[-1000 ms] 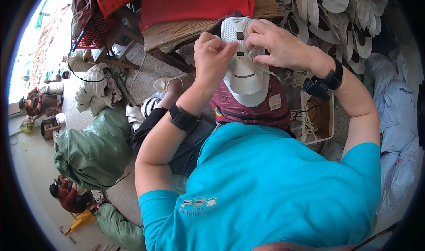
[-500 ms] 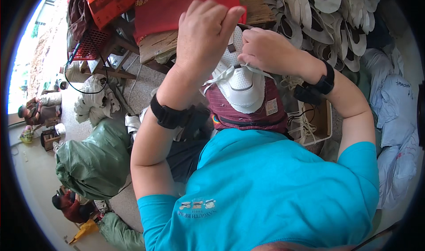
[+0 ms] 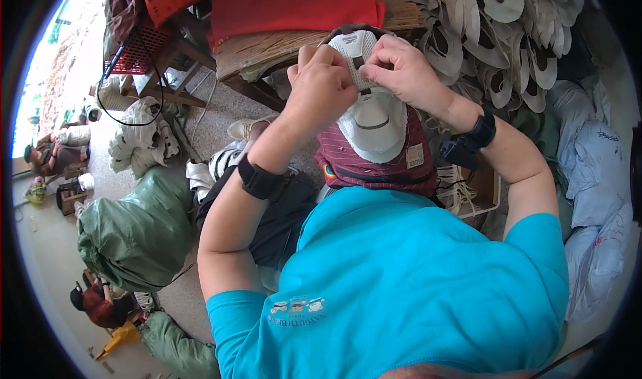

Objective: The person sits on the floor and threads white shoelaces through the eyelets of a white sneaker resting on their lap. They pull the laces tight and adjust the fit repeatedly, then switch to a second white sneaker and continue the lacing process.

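Note:
A white shoe upper (image 3: 376,128) with a mesh tongue (image 3: 354,43) rests on a maroon striped cloth (image 3: 344,155) over my lap, its toe toward me. My left hand (image 3: 322,88) is closed at the left side of the shoe's opening, its fingers curled in. On the opposite side, my right hand (image 3: 404,73) pinches thumb against fingers close above the tongue. Whatever sits in either hand is too small or hidden to make out. Both wrists wear black straps.
A wooden table (image 3: 267,51) with a red bag (image 3: 287,4) stands ahead. Pale shoe uppers (image 3: 505,41) hang in bunches at the far right. A tray of laces (image 3: 461,195) lies right of my lap, and a green sack (image 3: 137,228) at left. Two people sit farther left.
My left hand has come down from its raised position to the shoe's side. My right hand has shifted slightly right and down. Loose laces seen earlier across the shoe no longer show.

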Demonstrator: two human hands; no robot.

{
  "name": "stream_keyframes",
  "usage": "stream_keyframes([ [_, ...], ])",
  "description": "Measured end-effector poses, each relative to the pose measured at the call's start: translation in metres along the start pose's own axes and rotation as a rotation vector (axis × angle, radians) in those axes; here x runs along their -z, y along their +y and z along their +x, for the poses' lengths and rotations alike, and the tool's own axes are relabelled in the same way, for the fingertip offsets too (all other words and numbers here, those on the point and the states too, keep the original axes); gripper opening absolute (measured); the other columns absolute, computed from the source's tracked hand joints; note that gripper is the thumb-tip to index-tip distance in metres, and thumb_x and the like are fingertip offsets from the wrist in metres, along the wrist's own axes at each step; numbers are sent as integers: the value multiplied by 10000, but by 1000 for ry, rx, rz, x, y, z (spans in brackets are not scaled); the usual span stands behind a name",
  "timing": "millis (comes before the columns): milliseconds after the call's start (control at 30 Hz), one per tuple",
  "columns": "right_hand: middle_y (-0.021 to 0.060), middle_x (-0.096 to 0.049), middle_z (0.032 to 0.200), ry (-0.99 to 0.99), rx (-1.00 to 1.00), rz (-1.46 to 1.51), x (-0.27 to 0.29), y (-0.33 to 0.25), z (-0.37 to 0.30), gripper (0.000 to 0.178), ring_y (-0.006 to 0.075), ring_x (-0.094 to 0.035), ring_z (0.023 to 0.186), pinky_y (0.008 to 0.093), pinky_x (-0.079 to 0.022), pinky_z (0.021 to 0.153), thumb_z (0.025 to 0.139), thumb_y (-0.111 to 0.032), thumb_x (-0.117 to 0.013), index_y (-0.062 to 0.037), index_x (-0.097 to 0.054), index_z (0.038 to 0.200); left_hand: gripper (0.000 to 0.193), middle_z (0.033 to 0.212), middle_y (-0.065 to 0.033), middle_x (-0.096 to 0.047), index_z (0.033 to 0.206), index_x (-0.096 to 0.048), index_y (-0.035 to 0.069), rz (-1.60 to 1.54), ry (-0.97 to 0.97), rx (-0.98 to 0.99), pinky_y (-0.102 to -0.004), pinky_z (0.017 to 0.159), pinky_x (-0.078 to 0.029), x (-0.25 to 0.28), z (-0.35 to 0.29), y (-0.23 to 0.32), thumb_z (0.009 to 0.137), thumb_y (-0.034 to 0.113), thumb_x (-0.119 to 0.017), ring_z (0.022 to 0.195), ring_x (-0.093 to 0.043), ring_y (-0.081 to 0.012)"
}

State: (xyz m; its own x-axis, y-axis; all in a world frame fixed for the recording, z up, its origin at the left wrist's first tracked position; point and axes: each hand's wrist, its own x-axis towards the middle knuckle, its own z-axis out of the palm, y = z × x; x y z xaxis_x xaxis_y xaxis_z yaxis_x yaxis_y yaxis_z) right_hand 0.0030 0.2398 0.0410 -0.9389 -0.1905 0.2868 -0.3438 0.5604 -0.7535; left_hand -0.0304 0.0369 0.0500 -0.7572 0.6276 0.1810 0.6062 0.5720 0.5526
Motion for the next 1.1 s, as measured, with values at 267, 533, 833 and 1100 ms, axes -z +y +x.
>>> stream_keyframes([
  [267,71,-591,900,-132,66,-38,13,-17,-9,89,246,-590,888,329,-476,802,825,-109,-688,-27,-666,855,123,1080,-83,-607,813,-740,25,-484,392,42,-338,934,-394,21,-4,41,805,141,-700,1085,-502,-209],
  [533,-23,-635,928,-22,-104,705,47,-75,13,70,56,-594,827,217,-483,753,952,-54,-604,-35,-643,1008,58,1030,-53,-575,874,-715,25,-485,601,-147,-262,767,-466,41,3,29,821,39,-734,906,-556,-156],
  [833,14,-647,923,-5,-205,584,21,-65,20,186,82,-640,847,231,-534,757,944,-46,-613,-2,-599,1123,201,1006,-76,-674,1109,-596,-36,-1122,318,164,-240,828,-526,16,7,17,916,-2,-641,909,-644,-111],
  [1100,53,-663,901,8,-1,290,21,-61,23,158,97,-635,829,252,-523,734,874,1,-629,20,-669,1026,453,975,-123,-678,1268,-439,-54,-977,378,141,-245,764,-537,21,6,24,858,-44,-634,839,-662,-124],
])
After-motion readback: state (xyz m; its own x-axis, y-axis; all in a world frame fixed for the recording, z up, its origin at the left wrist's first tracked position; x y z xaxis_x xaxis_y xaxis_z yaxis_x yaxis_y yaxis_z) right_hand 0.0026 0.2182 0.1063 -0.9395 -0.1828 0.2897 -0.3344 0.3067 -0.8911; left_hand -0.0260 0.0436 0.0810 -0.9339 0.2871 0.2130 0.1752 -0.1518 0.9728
